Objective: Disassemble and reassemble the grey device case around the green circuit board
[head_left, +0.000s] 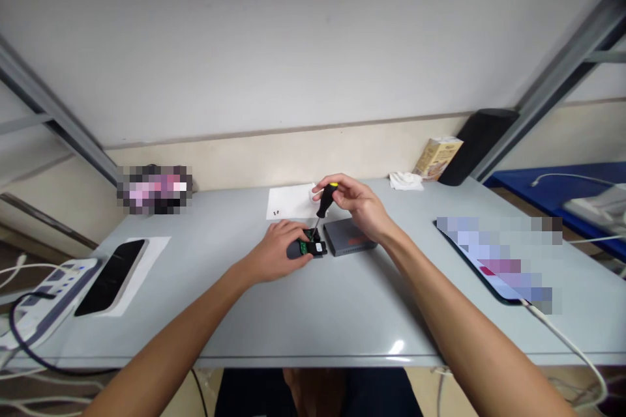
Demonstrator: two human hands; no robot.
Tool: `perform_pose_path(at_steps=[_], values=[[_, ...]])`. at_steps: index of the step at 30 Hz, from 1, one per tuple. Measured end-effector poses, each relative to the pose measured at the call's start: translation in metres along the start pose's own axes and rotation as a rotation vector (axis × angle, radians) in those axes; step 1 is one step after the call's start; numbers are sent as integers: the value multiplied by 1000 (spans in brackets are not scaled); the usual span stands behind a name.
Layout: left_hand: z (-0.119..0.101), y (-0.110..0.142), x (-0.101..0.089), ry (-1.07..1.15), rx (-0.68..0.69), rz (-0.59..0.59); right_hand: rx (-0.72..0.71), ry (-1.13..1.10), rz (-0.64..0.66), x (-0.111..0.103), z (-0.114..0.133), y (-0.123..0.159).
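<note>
My left hand [280,249] is closed around a small black device [309,249] with a green circuit board showing, pressing it to the grey table [313,313]. Fingers of my right hand [356,203] pinch the black handle of a screwdriver [325,203] with a yellow cap. The screwdriver stands nearly upright with its tip down on the device. A flat grey box [348,237] lies just right of the device, under my right hand. Behind them lies a white sheet of paper [290,201] with two tiny dark screws [276,213] on it.
A black phone [111,276] lies on white paper at the left beside a white power strip [49,293]. A tablet with a cable [499,260] lies at the right. A crumpled tissue [405,180], a small carton [437,158] and a black cylinder [476,143] stand at the back right.
</note>
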State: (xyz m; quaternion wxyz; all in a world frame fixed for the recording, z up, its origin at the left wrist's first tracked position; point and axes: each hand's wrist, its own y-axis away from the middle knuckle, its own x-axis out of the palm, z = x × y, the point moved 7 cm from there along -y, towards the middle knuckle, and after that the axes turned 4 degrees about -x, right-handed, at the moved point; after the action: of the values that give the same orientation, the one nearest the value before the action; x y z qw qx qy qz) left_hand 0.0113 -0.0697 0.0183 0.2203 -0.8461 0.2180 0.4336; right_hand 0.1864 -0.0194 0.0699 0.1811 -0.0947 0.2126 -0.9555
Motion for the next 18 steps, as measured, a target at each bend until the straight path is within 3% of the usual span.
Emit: perform_pose_path(at_steps=[6, 11, 16, 18], values=[[1, 0, 1, 1, -6, 6, -9, 117, -86, -6, 0, 1], [1, 0, 1, 7, -16, 4, 55, -14, -8, -2, -6, 1], [3, 0, 2, -11, -5, 1, -1, 127, -138, -11, -2, 1], [3, 0, 2, -13, -4, 4, 11, 71, -116, -9, -4, 0]])
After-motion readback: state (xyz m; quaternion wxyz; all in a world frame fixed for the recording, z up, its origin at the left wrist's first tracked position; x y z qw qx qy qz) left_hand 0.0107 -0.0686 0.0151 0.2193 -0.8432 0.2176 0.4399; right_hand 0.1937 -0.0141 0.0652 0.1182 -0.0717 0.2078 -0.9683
